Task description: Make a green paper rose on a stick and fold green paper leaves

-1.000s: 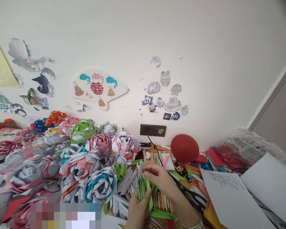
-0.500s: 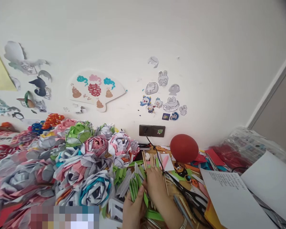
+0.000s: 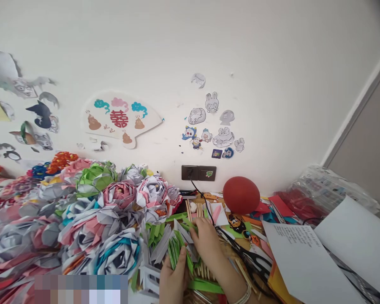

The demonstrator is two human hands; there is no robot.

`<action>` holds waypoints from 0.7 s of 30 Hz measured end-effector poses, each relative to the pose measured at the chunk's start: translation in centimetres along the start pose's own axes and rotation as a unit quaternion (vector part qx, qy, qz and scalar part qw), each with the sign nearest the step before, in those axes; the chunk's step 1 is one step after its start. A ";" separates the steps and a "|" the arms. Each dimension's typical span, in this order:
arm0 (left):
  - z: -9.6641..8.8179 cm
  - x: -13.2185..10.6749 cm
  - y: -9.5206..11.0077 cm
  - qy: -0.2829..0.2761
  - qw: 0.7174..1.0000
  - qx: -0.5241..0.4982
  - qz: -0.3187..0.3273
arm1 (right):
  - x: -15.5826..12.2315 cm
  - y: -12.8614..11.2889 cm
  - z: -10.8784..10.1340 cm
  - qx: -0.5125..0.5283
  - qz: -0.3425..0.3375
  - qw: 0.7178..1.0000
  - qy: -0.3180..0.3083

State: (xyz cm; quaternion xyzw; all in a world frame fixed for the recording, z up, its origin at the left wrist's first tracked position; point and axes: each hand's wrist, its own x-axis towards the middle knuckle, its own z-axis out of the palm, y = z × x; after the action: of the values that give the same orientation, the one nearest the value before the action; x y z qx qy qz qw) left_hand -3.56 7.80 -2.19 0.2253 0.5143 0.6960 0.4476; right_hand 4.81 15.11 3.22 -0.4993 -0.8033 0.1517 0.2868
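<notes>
My left hand (image 3: 172, 280) is closed round a bundle of folded green paper pieces (image 3: 176, 252), thumb up against their right side. My right hand (image 3: 207, 245) reaches over the thin wooden sticks (image 3: 205, 270) on the desk, fingers curled down onto grey and green folded pieces (image 3: 185, 228) beside the paper flowers. What its fingertips hold is hidden. A bracelet sits on my right wrist (image 3: 242, 295).
A big heap of folded paper flowers (image 3: 82, 215) fills the left. Black scissors (image 3: 250, 259), a red balloon (image 3: 241, 195), printed sheets (image 3: 299, 257), coloured paper scraps (image 3: 272, 211) and a plastic bag (image 3: 329, 190) lie right. A wall socket (image 3: 198, 172) with a cable is behind.
My right hand has moved forward and down from the green bundle to the folded pieces on the desk. The left hand has kept hold of the bundle. The view has shifted slightly right.
</notes>
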 end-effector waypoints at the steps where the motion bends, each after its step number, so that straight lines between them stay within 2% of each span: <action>1: 0.0 -0.2 0.1 0.010 1.000 0.002 -0.006 | 0.2 0.1 -0.2 0.016 0.006 1.000 0.003; 4: 0.1 -0.7 0.6 0.015 1.000 0.009 -0.017 | 0.4 0.3 -0.6 0.055 0.015 0.998 0.008; 11: 0.1 -0.9 1.2 0.008 0.999 0.040 0.002 | -0.2 -0.4 -1.5 0.096 -0.003 0.995 0.005; 17: 0.0 -0.9 1.0 0.020 0.997 0.064 0.028 | -0.4 -0.6 -2.2 0.074 -0.033 0.996 -0.022; 21: -0.1 -0.9 1.3 0.013 0.997 0.072 0.037 | -0.4 -0.9 -3.6 0.050 -0.074 0.995 -0.046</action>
State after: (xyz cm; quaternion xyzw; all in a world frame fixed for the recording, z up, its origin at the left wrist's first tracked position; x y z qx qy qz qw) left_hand -3.66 6.87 -0.85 0.2668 0.5598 0.6763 0.3977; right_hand 6.52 14.17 6.40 -0.4159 -0.8420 0.1930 0.2843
